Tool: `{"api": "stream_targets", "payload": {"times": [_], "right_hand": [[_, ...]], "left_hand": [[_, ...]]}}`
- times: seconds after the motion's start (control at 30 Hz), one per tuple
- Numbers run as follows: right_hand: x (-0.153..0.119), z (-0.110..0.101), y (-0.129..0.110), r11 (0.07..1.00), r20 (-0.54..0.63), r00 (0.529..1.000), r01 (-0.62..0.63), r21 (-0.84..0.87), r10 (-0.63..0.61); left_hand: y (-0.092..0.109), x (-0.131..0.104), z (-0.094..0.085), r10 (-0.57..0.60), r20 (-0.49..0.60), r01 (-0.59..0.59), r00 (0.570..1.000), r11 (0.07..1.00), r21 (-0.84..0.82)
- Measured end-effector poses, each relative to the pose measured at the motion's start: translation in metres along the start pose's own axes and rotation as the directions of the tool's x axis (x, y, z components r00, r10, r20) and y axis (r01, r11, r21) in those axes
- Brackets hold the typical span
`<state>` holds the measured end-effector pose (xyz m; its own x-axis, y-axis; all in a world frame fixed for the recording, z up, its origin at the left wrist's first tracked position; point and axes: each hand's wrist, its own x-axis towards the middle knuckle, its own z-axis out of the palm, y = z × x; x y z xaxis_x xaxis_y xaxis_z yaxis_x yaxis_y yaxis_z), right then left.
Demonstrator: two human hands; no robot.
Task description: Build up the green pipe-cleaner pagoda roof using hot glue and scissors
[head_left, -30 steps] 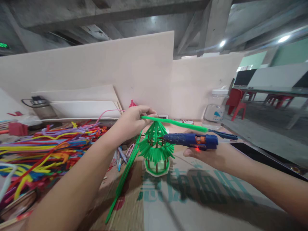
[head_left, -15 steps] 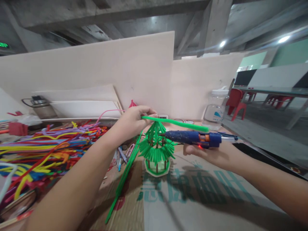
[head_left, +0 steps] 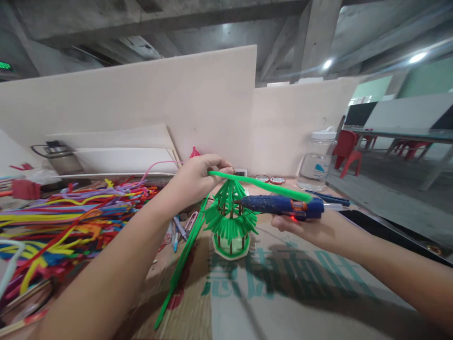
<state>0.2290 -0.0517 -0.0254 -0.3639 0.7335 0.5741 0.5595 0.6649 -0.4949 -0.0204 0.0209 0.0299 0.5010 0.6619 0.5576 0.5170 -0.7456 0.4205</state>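
Note:
A small pagoda model (head_left: 231, 222) with green pipe-cleaner roofs and brown posts stands upright on the cardboard. At its peak my left hand (head_left: 198, 182) is closed, pinching a green pipe cleaner (head_left: 264, 182) that stretches out to the right. My right hand (head_left: 311, 231) is closed around a blue hot glue gun (head_left: 279, 206) with a glowing red light. The gun's dark nozzle points left, at the upper roof; whether it touches the roof I cannot tell. Several loose green pipe cleaners (head_left: 184, 257) lie left of the model.
A heap of coloured pipe cleaners (head_left: 88, 217) covers the left of the table. Pens (head_left: 180, 227) and a pink cutter (head_left: 192, 221) lie by the model. A clear bottle (head_left: 316, 160) stands back right, with glasses (head_left: 271, 179) near it. A pale partition (head_left: 212, 108) rises behind.
The glue gun has shifted slightly down and left with my right hand. The free end of the held pipe cleaner has dipped a little. My left hand stays almost still.

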Motion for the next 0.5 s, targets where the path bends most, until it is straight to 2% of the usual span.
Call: {"api": "stream_targets", "payload": {"times": [0.27,0.5], "right_hand": [[-0.003,0.004,0.007,0.998,0.023,0.998,-0.054,0.034,0.053],[-0.004,0.006,0.014,1.000,-0.017,1.000,-0.006,-0.005,0.006]], "left_hand": [[0.004,-0.001,0.001,0.018,0.002,-0.018,1.000,1.000,-0.009],[0.005,-0.001,0.000,0.024,0.004,-0.024,1.000,1.000,-0.007]]}}
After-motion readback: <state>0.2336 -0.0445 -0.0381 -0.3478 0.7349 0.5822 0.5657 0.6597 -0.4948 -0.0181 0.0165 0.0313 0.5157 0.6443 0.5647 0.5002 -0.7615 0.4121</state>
